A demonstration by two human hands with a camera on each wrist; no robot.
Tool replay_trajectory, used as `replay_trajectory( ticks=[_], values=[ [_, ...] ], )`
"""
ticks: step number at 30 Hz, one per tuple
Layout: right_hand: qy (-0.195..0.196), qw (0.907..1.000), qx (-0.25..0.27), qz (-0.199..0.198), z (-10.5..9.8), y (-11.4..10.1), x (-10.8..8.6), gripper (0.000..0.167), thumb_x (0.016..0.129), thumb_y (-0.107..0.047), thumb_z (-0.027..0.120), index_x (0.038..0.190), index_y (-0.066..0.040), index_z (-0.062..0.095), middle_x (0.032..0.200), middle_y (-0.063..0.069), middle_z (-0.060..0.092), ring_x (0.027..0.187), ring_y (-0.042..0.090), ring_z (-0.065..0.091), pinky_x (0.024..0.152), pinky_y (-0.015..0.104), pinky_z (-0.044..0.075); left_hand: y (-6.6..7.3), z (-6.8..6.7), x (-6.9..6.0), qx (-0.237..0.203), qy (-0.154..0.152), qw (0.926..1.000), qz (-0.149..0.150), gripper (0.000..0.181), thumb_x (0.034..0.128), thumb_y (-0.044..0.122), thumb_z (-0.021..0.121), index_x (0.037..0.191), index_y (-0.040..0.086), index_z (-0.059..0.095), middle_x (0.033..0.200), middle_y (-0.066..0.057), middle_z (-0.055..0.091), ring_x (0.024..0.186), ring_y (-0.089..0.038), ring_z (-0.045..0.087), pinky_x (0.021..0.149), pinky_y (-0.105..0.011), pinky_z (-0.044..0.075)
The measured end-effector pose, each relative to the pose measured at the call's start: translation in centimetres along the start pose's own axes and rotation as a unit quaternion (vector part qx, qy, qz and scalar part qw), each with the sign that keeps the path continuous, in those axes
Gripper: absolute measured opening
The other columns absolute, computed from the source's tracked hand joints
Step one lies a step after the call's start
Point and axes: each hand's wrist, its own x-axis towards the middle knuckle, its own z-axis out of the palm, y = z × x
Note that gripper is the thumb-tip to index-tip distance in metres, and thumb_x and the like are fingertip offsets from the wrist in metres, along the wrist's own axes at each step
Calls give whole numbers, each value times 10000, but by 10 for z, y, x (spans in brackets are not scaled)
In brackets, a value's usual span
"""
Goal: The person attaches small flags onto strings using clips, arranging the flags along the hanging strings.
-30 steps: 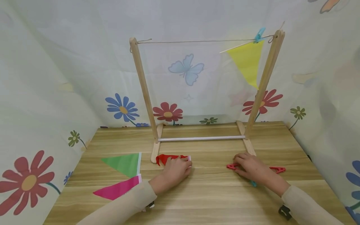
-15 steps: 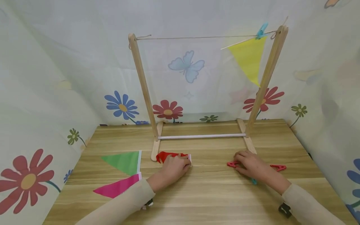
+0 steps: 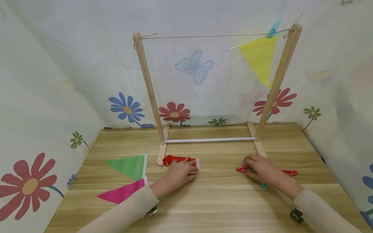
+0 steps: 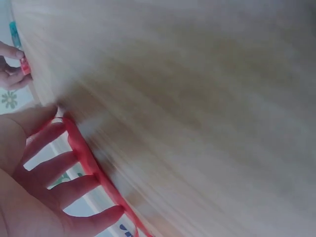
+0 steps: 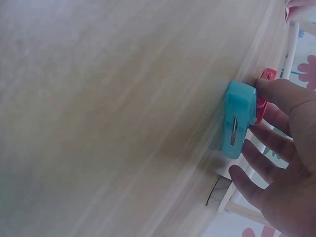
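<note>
On the table left of centre lies a crumpled red flag (image 3: 177, 159) with a white edge strip. My left hand (image 3: 179, 174) spreads over it; in the left wrist view its thumb and forefinger tips nearly meet at the red cloth (image 4: 91, 162), other fingers touching it. My right hand (image 3: 263, 170) pinches a red clothespin (image 3: 241, 169) between thumb and fingers. Beside that pin a blue clothespin (image 5: 238, 120) stands on edge near the fingertips. Another red clothespin (image 3: 290, 172) lies by the right wrist.
A wooden frame (image 3: 149, 87) with a string stands behind the hands. A blue clothespin (image 3: 274, 29) holds a yellow flag (image 3: 260, 56) on the string at the right. Green (image 3: 129, 166) and magenta (image 3: 123, 192) flags lie at the left, the latter partly behind the left sleeve.
My left hand has shifted slightly left and the red flag's left end has changed shape. The right hand stays almost in place. The head view has tilted slightly down.
</note>
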Motion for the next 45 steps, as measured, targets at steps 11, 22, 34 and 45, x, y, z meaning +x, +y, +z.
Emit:
replay_trajectory(
  ticks=[11,22,34,45],
  values=[
    [-63,9999,32,82,0,-1,-1,195,866,-157,823,1015,-118,705,1107,44,649,1037,262,605,862,453,549,0,4,-2,-153,162,9997,-96,239,980,377,678,1159,268,794,1312,-45,682,1277,-343,599,950,-571,514],
    [60,9997,-145,-191,0,1,3,203,845,-170,842,993,-115,713,1044,18,665,966,240,635,822,437,565,1,-6,-6,-671,481,9964,-171,166,951,316,729,1083,267,816,1314,-30,690,1360,-418,481,1061,-694,357],
    [487,9987,-111,-44,-17,-5,16,281,798,-145,867,998,-111,672,970,-22,654,903,172,618,788,401,573,2,-32,-9,-1150,985,9883,-179,212,911,217,781,1121,203,807,1292,-11,702,1316,-371,517,1089,-622,370],
    [96,9948,721,717,-36,-16,22,266,842,-135,835,1052,-106,674,931,-53,677,836,92,644,723,280,573,6,-38,-7,-1318,1312,9825,-83,169,929,243,756,1081,203,818,1258,23,716,1306,-362,529,1081,-606,382]
  ],
)
